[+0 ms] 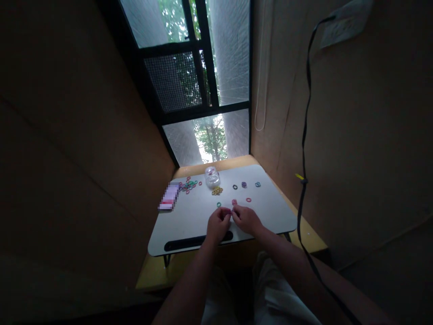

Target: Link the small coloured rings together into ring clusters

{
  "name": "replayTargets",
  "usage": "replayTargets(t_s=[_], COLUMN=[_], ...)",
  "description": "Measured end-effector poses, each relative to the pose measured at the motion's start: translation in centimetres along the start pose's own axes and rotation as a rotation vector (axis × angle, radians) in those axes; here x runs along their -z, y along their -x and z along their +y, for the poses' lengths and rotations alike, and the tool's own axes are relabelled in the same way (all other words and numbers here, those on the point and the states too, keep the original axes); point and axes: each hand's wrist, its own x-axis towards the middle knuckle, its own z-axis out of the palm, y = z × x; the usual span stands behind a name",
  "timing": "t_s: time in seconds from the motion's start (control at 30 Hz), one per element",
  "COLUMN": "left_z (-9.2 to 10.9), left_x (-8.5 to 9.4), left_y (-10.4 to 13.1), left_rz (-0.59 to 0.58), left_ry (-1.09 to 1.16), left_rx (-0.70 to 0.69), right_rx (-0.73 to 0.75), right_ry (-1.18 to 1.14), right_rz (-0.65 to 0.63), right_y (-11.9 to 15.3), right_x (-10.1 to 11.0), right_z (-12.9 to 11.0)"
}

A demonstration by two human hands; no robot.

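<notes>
Two hands meet just below the middle of the frame, over the near part of a white lap table (270,212). The left hand (218,225) and the right hand (246,219) are both curled, fingertips drawn together, pinching between them a small pink ring (231,211). The ring is too small to tell which way it faces or whether it has any long axis; it sits right at the point where the two sets of fingertips touch.

Just above the hands lie loose rings: a green ring (218,204), a pink one (234,201) and a red one (248,199). Farther up is a row of three rings (244,184), a yellow heap (217,191), a clear jar (212,176) and, to the left, a scatter of mixed rings (190,184) beside a blurred purple card (169,197).

The table's long axis runs left to right; a dark slot (198,241) runs along its near edge, just under the left wrist. Bare white surface lies open to the left and right of the hands. Brown walls close in on both sides, and a black strap (303,149) hangs at the right.
</notes>
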Motion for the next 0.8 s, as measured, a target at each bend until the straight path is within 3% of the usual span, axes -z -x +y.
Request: replayTargets(t_s=[0.27, 0.8], left_z=[0.16, 0.45], left_x=[0.68, 0.54], left_y=[0.59, 0.82], left_rz=[-0.052, -0.048], left_ry=[-0.082, -0.128], left_rx=[-0.023, -0.016], right_rx=[-0.033, -0.028], right_ry=[0.083, 0.081], right_rz=[-0.010, -0.031], right_y=[-0.06, 0.12], right_x=[-0.27, -0.08], right_z=[-0.20, -0.41])
